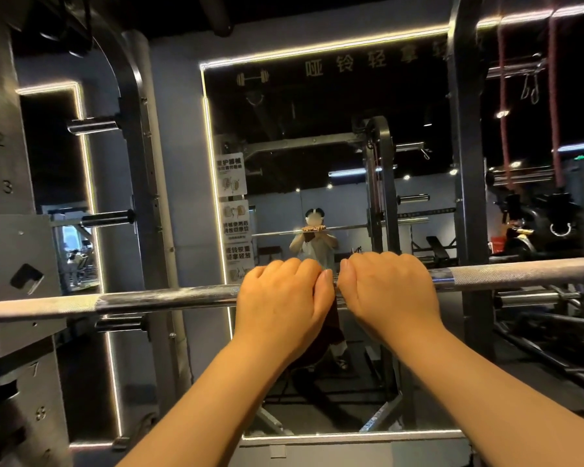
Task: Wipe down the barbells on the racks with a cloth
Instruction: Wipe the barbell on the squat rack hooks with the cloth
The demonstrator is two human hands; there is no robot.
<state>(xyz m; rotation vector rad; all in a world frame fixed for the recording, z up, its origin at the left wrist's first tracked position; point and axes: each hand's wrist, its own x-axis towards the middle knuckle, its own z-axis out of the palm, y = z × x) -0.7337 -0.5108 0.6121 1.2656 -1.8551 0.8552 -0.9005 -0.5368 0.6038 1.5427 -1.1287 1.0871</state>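
One barbell (166, 298), left hand (280, 298), right hand (390, 291) gripping midway

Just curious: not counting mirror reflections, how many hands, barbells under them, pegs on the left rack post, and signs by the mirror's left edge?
Hands: 2 (left hand, right hand)
Barbell: 1
Pegs on the left post: 3
Signs: 3
Total: 9

I have open bar (149, 299) at 9 and 3 o'clock; an upright (469, 197) stands behind at 2 o'clock, and the mirror (317, 129) closes 12 o'clock.
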